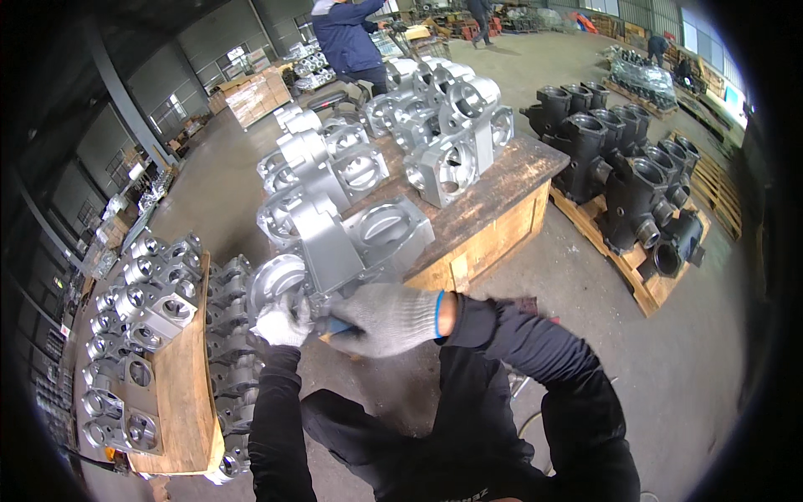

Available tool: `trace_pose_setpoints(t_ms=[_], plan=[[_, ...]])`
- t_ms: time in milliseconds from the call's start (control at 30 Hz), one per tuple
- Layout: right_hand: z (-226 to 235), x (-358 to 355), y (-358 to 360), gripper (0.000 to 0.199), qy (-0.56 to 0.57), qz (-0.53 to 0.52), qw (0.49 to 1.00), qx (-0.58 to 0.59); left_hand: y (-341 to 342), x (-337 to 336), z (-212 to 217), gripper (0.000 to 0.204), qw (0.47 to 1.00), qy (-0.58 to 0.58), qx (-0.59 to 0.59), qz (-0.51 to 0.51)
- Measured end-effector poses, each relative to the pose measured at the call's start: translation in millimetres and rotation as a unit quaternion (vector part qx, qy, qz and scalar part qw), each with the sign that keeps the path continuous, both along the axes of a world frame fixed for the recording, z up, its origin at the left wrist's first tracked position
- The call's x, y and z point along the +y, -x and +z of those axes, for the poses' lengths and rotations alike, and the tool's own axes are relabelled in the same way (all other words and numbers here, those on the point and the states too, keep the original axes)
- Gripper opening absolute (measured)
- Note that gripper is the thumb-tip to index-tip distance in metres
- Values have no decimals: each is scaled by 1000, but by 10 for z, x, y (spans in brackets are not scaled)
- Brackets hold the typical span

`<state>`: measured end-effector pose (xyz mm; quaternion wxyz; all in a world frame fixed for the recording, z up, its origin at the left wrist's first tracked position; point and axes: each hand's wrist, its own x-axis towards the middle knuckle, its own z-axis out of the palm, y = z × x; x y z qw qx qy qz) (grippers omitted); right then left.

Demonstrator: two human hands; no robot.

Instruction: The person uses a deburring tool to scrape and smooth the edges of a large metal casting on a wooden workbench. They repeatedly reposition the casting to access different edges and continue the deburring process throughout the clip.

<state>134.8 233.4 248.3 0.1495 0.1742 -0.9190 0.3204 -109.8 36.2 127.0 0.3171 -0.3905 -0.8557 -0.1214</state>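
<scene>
At the near end of a wooden bench, a silver metal casting [328, 243] has a round flange [278, 280] facing me. My left hand [284, 323], in a white glove, is at the lower edge of that flange with its fingers curled. What they grip there cannot be made out. Close on its right is my right hand [389, 321], in a grey knitted glove with a blue cuff edge. Its fingers wrap around a tool with a blue handle [336, 325]; the working end is hidden by the hands and casting.
More silver castings [452, 134] stand on the wooden bench [493, 197]. At left, similar castings surround a wooden board [186, 389]. Black castings [623, 167] rest on a pallet [642, 294] at right. Beyond the bench, a person in blue [345, 42] stands near a cart.
</scene>
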Motion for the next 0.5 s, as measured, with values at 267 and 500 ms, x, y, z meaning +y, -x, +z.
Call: trace_pose_setpoints(t_ms=[267, 500], plan=[[-875, 693, 455, 37, 51, -268, 962, -19, -79, 35, 97, 37, 1000, -5, 4, -1], [-767, 1637, 1310, 44, 344, -355, 862, 111, -50, 16, 64, 34, 1000, 0, 14, -10]])
